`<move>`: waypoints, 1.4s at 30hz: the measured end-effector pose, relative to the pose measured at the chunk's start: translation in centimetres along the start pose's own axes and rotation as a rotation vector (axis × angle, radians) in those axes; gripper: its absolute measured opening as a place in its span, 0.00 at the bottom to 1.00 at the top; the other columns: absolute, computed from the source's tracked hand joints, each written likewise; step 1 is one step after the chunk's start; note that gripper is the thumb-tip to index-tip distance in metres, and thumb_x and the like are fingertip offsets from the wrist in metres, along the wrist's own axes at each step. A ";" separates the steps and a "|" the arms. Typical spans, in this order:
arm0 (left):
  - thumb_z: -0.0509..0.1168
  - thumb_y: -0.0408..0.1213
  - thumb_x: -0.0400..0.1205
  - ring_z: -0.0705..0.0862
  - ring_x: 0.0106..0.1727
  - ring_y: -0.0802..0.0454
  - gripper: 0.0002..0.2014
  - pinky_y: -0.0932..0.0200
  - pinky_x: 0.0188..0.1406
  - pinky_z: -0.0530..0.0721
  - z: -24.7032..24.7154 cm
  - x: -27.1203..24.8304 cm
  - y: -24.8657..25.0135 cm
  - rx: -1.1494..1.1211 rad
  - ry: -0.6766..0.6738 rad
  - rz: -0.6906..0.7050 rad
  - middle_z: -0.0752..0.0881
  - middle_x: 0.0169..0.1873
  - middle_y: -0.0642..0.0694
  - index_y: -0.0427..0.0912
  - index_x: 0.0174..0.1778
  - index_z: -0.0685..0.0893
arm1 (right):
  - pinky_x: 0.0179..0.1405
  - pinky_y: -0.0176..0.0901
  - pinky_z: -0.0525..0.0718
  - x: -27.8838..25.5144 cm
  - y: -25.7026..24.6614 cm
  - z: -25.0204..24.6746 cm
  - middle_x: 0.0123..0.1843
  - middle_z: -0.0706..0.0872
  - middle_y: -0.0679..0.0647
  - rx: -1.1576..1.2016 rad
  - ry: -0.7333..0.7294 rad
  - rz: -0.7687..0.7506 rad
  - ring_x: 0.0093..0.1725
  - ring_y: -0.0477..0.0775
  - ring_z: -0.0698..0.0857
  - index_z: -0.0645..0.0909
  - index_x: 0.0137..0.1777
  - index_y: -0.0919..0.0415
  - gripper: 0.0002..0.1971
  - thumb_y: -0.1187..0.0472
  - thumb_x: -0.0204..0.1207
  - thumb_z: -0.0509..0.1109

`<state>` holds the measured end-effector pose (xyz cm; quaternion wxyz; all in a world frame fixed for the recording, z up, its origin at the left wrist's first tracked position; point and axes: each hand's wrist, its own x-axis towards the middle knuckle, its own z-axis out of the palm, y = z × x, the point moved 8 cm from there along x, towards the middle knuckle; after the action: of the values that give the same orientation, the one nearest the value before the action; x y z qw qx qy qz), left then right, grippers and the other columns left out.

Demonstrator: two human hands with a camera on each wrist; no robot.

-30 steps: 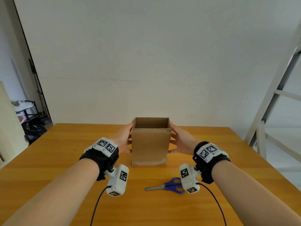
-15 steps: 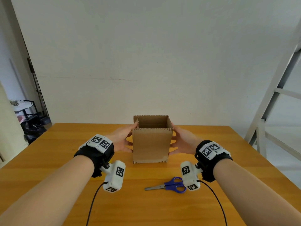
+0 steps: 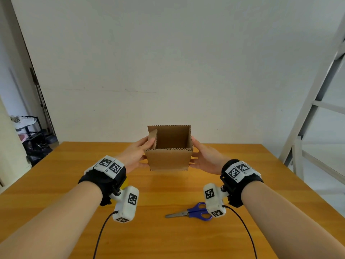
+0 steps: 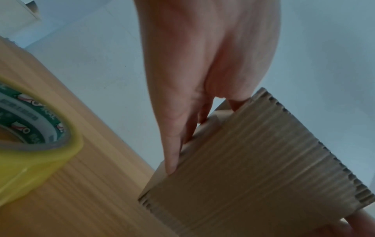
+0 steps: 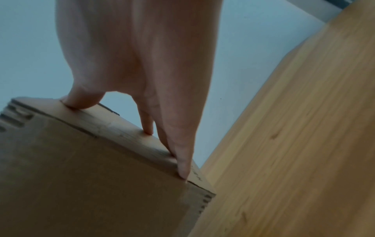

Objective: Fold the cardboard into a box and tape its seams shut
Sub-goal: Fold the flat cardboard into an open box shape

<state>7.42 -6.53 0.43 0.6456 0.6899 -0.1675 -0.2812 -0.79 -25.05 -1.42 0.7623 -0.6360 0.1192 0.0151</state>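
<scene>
Left hand (image 3: 134,156) and right hand (image 3: 206,160) flat against opposite sides of open-topped cardboard box (image 3: 169,159), fingers straight, thumbs at rim; box lifted off table (image 3: 56,184). Tape roll (image 4: 30,141) beside left wrist. Scissors (image 3: 190,214) under right wrist.

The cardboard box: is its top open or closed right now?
Open. The cardboard box shows its bare brown inside walls from above, with no top flaps folded over.

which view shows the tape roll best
The left wrist view: the tape roll fills the lower left, with its yellow edge and printed core lying on the table. The head view shows only a yellow sliver behind the left wrist. The right wrist view misses it.
</scene>
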 end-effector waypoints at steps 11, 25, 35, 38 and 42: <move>0.62 0.42 0.83 0.83 0.57 0.49 0.24 0.52 0.51 0.83 0.1 -1.0 1.2 0.042 0.010 0.116 0.85 0.57 0.48 0.58 0.76 0.68 | 0.56 0.48 0.83 -0.6 -1.4 1.0 0.70 0.77 0.57 -0.021 -0.028 -0.131 0.66 0.61 0.80 0.64 0.77 0.41 0.24 0.52 0.81 0.63; 0.58 0.32 0.85 0.83 0.52 0.56 0.26 0.56 0.48 0.80 0.5 -1.3 2.7 0.046 0.010 0.159 0.83 0.57 0.53 0.56 0.78 0.64 | 0.61 0.54 0.83 -0.3 -1.8 1.2 0.64 0.83 0.54 -0.016 -0.033 -0.223 0.59 0.56 0.84 0.68 0.75 0.51 0.25 0.63 0.80 0.67; 0.59 0.30 0.84 0.88 0.50 0.44 0.26 0.41 0.51 0.87 0.4 -2.1 3.6 0.159 0.015 0.232 0.86 0.53 0.47 0.63 0.73 0.65 | 0.71 0.64 0.74 -1.0 -3.7 1.0 0.85 0.52 0.57 -0.029 -0.087 -0.283 0.69 0.60 0.76 0.63 0.72 0.22 0.35 0.67 0.81 0.64; 0.59 0.30 0.84 0.89 0.50 0.41 0.27 0.38 0.51 0.87 0.4 -2.3 3.8 0.151 0.007 0.253 0.81 0.63 0.46 0.63 0.73 0.65 | 0.74 0.71 0.67 -1.7 -4.3 1.0 0.85 0.47 0.56 -0.055 -0.092 -0.292 0.64 0.54 0.80 0.63 0.72 0.23 0.38 0.72 0.81 0.60; 0.59 0.30 0.84 0.90 0.50 0.42 0.26 0.42 0.45 0.89 0.3 -2.4 4.2 0.163 0.022 0.288 0.71 0.76 0.46 0.66 0.70 0.67 | 0.69 0.68 0.75 -1.8 -4.6 1.0 0.84 0.57 0.56 -0.104 -0.102 -0.297 0.53 0.53 0.85 0.66 0.74 0.31 0.34 0.71 0.80 0.62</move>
<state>5.90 -5.76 5.00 0.6228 0.7120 -0.2800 -0.1635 -1.60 -24.74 3.54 0.7274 -0.6835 -0.0158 -0.0593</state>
